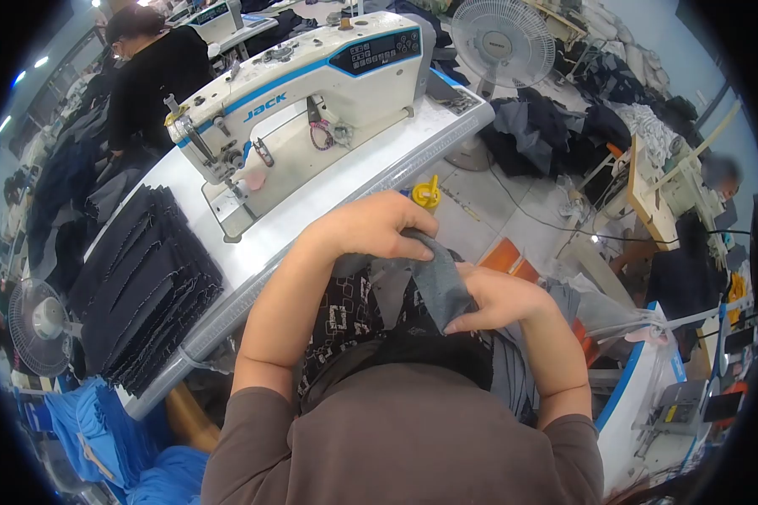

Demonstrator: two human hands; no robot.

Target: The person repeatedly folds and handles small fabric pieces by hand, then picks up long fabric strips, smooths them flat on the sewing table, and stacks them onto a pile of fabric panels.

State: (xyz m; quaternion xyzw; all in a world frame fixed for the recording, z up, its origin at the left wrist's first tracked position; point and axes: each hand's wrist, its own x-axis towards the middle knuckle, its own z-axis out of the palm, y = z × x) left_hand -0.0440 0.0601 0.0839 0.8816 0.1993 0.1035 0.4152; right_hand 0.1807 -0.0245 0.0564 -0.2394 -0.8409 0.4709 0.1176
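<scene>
A grey denim piece (440, 282) is stretched between my two hands above my lap. My left hand (386, 225) pinches its upper end between thumb and fingers. Its lower right part is gripped by my right hand (499, 299), thumb on the near side. In front of me stands a white and blue sewing machine (303, 93) on a white table (312, 220); both hands are off the tabletop, to the right of its edge. A stack of dark denim pieces (147, 290) lies at the table's left end.
A standing fan (499, 44) is behind the table, another fan (38, 326) at far left. Blue cloth (101, 433) hangs at lower left. Dark fabric heaps (547, 139) lie at the back right. A person in black (156, 84) works beyond the machine. A yellow object (427, 194) is beside the table edge.
</scene>
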